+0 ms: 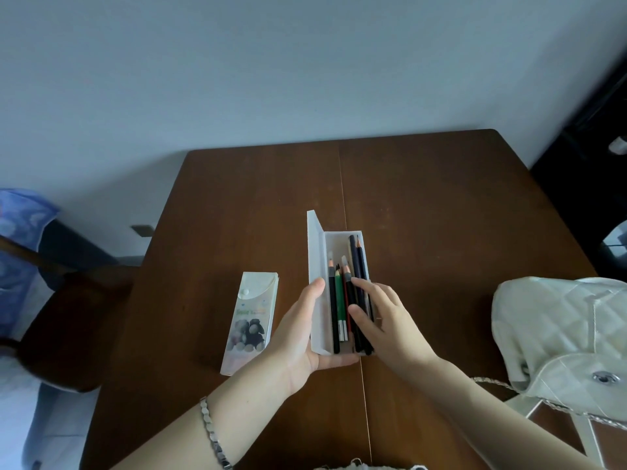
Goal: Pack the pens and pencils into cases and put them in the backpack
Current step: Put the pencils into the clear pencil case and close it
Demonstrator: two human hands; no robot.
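Cradling open white case [320, 320] from below: left hand [298, 337]. Right hand [383, 320] fingers press pencils [342, 300] down inside case. Backpack [559, 330] right of case. Risk: lid jams on protruding pencil tips.

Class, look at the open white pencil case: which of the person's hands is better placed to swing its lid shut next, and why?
The right hand, probably. The left hand cradles the white case from below, thumb against the upright lid, so it is busy supporting. The right only rests its fingers on the pencils and could lift free.
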